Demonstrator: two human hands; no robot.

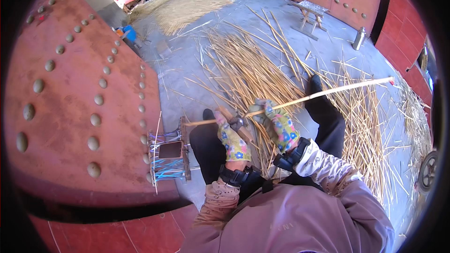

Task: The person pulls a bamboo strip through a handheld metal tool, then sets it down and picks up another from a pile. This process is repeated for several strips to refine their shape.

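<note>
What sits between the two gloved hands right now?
In the head view, a small dark fitting with wooden-looking parts sits between the left hand and the right hand, beside the pale stalk.

2 gloves [285, 130] ylw-grn w/ blue & pink flwrs, stalk [328, 92] lt tan, door [75, 107] rust-red.

Head-worn fisheye view, facing down, left hand [230, 139] and right hand [280, 124] near, floor [180, 68] beyond

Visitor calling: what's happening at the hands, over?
Right hand gripping long stalk. Left hand on it too, grip unclear. Loose stalks crowding between the legs.
</note>
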